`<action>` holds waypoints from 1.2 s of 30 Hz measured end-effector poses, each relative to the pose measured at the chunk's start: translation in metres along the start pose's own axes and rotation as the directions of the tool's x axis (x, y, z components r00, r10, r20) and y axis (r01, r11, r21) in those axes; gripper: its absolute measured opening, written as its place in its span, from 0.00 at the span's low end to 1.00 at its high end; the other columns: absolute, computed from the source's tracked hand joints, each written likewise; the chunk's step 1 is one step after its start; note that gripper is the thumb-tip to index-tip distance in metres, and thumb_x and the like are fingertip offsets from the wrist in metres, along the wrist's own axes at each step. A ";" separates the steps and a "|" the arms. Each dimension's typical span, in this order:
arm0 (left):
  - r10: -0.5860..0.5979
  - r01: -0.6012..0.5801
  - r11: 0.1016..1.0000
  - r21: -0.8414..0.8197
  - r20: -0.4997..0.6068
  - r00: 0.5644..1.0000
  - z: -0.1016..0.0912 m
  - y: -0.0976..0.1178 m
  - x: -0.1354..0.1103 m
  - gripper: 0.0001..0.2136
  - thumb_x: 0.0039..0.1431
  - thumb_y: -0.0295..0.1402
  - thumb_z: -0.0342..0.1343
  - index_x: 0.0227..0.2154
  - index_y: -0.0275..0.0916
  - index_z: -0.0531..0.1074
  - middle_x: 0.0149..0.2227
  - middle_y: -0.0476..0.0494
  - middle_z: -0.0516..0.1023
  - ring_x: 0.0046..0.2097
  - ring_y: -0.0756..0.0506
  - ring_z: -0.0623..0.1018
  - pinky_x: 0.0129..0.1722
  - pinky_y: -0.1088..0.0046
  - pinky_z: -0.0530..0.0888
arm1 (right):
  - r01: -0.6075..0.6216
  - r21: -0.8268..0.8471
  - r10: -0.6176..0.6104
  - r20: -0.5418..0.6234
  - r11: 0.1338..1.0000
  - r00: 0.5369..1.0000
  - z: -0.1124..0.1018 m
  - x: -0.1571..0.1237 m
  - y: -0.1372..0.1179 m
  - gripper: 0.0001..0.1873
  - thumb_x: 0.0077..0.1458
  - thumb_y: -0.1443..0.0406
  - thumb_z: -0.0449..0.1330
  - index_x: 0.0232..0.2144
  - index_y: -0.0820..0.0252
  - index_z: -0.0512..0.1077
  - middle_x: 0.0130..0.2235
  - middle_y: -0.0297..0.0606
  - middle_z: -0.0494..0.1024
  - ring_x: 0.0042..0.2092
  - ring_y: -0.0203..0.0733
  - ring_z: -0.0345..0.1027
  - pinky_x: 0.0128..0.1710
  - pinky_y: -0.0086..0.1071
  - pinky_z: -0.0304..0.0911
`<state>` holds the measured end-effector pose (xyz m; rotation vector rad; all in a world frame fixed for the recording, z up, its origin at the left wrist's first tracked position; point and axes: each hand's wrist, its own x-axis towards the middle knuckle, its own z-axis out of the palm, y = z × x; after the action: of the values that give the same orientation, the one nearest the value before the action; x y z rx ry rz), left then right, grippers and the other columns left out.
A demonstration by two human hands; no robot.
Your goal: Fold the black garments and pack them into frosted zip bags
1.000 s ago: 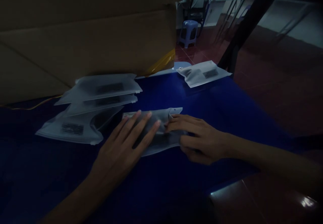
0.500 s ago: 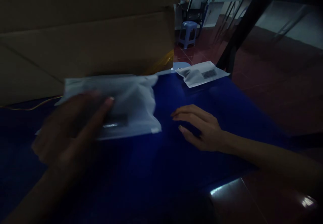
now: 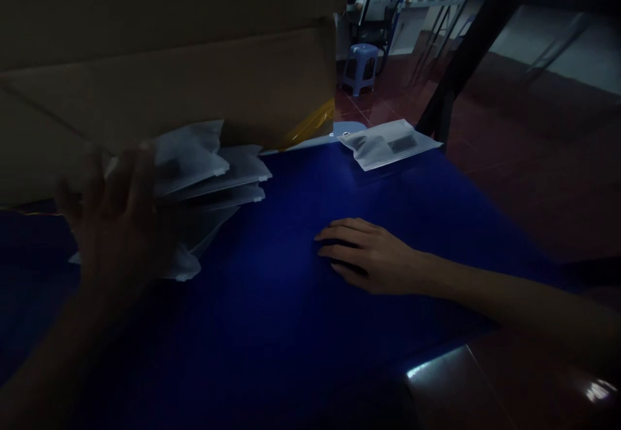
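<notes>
My left hand (image 3: 114, 223), somewhat blurred, is spread with its fingers apart at the left end of a loose pile of frosted plastic zip bags. The top bag (image 3: 191, 158) tilts up against the cardboard box behind, and several others, among them a lower bag (image 3: 182, 263), stick out to the right of my hand. What the bags contain is hidden. My right hand (image 3: 371, 255) lies palm down on the blue tabletop (image 3: 272, 288), fingers stretched out, holding nothing. Farther back, apart from both hands, a white bag with a dark printed label (image 3: 383, 144) lies flat.
A large cardboard box (image 3: 194, 74) with yellow tape (image 3: 313, 123) walls off the back left. Beyond the table are a blue plastic stool (image 3: 359, 71), a black chair (image 3: 381, 19) and a person in white. A dark slanted post (image 3: 478, 35) rises at the right.
My left hand has moved back and left, and the bag under it has shifted toward the box, showing several bags beneath. My right hand has lowered slightly and moved left onto the table.
</notes>
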<state>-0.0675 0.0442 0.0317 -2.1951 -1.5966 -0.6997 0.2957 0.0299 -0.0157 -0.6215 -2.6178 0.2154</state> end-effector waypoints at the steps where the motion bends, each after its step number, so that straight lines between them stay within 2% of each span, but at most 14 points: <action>1: 0.021 -0.020 1.000 0.018 -0.028 0.999 -0.003 0.005 -0.002 0.32 0.73 0.35 0.49 0.74 0.48 0.42 0.76 0.41 0.49 0.75 0.26 0.45 0.69 0.28 0.41 | -0.002 -0.023 0.002 0.007 1.000 1.000 0.000 0.000 0.002 0.17 0.70 0.65 0.55 0.56 0.65 0.73 0.59 0.47 0.77 0.63 0.50 0.67 0.63 0.48 0.67; 3: 0.121 -0.118 0.992 0.047 -0.063 0.991 -0.006 0.020 -0.006 0.37 0.70 0.36 0.54 0.74 0.50 0.41 0.77 0.42 0.46 0.76 0.26 0.43 0.70 0.30 0.42 | -0.026 -0.067 0.027 0.009 0.997 1.000 0.000 0.001 0.005 0.19 0.70 0.64 0.54 0.59 0.65 0.72 0.61 0.48 0.75 0.66 0.52 0.64 0.65 0.50 0.64; 5: 0.197 -0.196 0.980 0.037 -0.047 0.979 -0.007 0.039 -0.009 0.38 0.69 0.36 0.58 0.74 0.51 0.44 0.75 0.41 0.50 0.76 0.27 0.46 0.71 0.33 0.46 | -0.079 -0.106 0.080 0.005 0.991 0.997 0.001 0.003 0.009 0.21 0.70 0.62 0.54 0.60 0.64 0.71 0.63 0.49 0.72 0.68 0.54 0.61 0.65 0.52 0.62; 7: 0.331 -0.325 0.942 -0.081 0.078 0.940 -0.004 0.056 -0.015 0.38 0.71 0.33 0.55 0.75 0.50 0.40 0.75 0.39 0.50 0.76 0.29 0.47 0.71 0.38 0.50 | -0.127 -0.159 0.127 -0.009 0.979 0.992 0.002 0.004 0.015 0.23 0.70 0.59 0.54 0.63 0.63 0.69 0.66 0.51 0.69 0.70 0.56 0.56 0.66 0.54 0.61; 9: 0.513 -0.458 0.853 -0.250 0.248 0.822 0.002 0.069 -0.021 0.35 0.73 0.37 0.51 0.75 0.47 0.38 0.76 0.36 0.46 0.76 0.31 0.49 0.70 0.43 0.58 | -0.158 -0.233 0.151 -0.048 0.960 0.987 0.000 0.006 0.026 0.26 0.70 0.59 0.53 0.66 0.62 0.65 0.69 0.53 0.63 0.73 0.56 0.49 0.68 0.55 0.57; 11: 0.595 -0.485 0.798 -0.358 0.343 0.727 0.009 0.075 -0.027 0.37 0.71 0.53 0.51 0.75 0.50 0.41 0.77 0.36 0.38 0.75 0.24 0.46 0.68 0.33 0.55 | -0.203 -0.310 0.175 -0.117 0.929 0.978 -0.003 0.006 0.042 0.28 0.70 0.61 0.52 0.69 0.59 0.61 0.73 0.51 0.56 0.75 0.55 0.42 0.70 0.56 0.52; 14: 0.587 -0.425 0.805 -0.413 0.450 0.673 0.017 0.076 -0.032 0.41 0.66 0.61 0.51 0.74 0.55 0.42 0.77 0.40 0.36 0.75 0.22 0.46 0.67 0.28 0.52 | -0.367 -0.404 0.289 -0.241 0.838 0.926 -0.010 0.003 0.073 0.31 0.69 0.57 0.51 0.72 0.52 0.55 0.75 0.45 0.49 0.76 0.56 0.37 0.72 0.59 0.43; 17: 0.569 -0.392 0.818 -0.420 0.493 0.659 0.019 0.073 -0.031 0.40 0.66 0.61 0.51 0.74 0.56 0.42 0.77 0.41 0.37 0.75 0.23 0.46 0.67 0.28 0.52 | -0.561 -0.426 0.473 -0.302 0.710 0.828 -0.015 -0.002 0.098 0.40 0.66 0.48 0.53 0.74 0.53 0.49 0.77 0.44 0.43 0.76 0.63 0.30 0.72 0.65 0.36; 19: 0.567 -0.392 0.819 -0.418 0.493 0.660 0.018 0.072 -0.030 0.40 0.66 0.61 0.51 0.74 0.57 0.41 0.77 0.41 0.37 0.75 0.23 0.46 0.67 0.29 0.53 | -0.632 -0.413 0.591 -0.241 0.656 0.770 -0.015 -0.004 0.105 0.41 0.67 0.46 0.51 0.74 0.57 0.49 0.76 0.47 0.44 0.76 0.64 0.33 0.72 0.63 0.37; 21: 0.570 -0.397 0.818 -0.417 0.489 0.661 0.017 0.072 -0.030 0.40 0.66 0.61 0.51 0.74 0.57 0.42 0.77 0.41 0.38 0.75 0.23 0.46 0.67 0.29 0.54 | -0.656 -0.403 0.655 -0.164 0.638 0.738 -0.015 -0.006 0.106 0.40 0.69 0.45 0.47 0.73 0.57 0.51 0.76 0.49 0.46 0.76 0.64 0.36 0.72 0.62 0.39; 26: 0.579 -0.418 0.811 -0.410 0.458 0.674 0.016 0.073 -0.030 0.40 0.66 0.61 0.51 0.74 0.56 0.43 0.77 0.40 0.40 0.75 0.24 0.48 0.67 0.31 0.56 | -0.629 -0.373 0.651 -0.081 0.682 0.755 -0.015 -0.006 0.092 0.39 0.69 0.40 0.41 0.72 0.52 0.56 0.76 0.45 0.47 0.75 0.70 0.37 0.68 0.68 0.46; 29: 0.579 -0.418 0.809 -0.412 0.437 0.689 0.017 0.073 -0.029 0.40 0.65 0.61 0.52 0.74 0.57 0.44 0.77 0.42 0.42 0.75 0.26 0.49 0.69 0.34 0.55 | -0.612 -0.347 0.639 -0.044 0.711 0.768 -0.012 -0.004 0.077 0.42 0.68 0.39 0.41 0.72 0.55 0.56 0.75 0.49 0.52 0.74 0.75 0.37 0.66 0.72 0.49; 33: 0.581 -0.419 0.808 -0.415 0.439 0.685 0.017 0.073 -0.029 0.40 0.65 0.61 0.52 0.74 0.56 0.45 0.77 0.41 0.42 0.75 0.24 0.49 0.68 0.32 0.55 | -0.550 -0.341 0.584 -0.002 0.762 0.811 -0.008 -0.001 0.054 0.43 0.68 0.39 0.42 0.72 0.59 0.54 0.73 0.53 0.55 0.73 0.72 0.45 0.68 0.67 0.49; 36: 0.587 -0.430 0.806 -0.407 0.459 0.667 0.017 0.072 -0.031 0.40 0.66 0.60 0.52 0.74 0.56 0.43 0.77 0.39 0.39 0.75 0.24 0.48 0.67 0.30 0.55 | -0.483 -0.354 0.516 -0.002 0.801 0.856 -0.006 0.002 0.036 0.40 0.69 0.41 0.45 0.72 0.59 0.56 0.72 0.56 0.58 0.71 0.73 0.50 0.67 0.69 0.51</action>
<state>-0.0034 0.0067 0.0014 -3.0789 -0.9939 -0.0690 0.3108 0.0628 -0.0181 -1.4656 -2.5409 -0.0654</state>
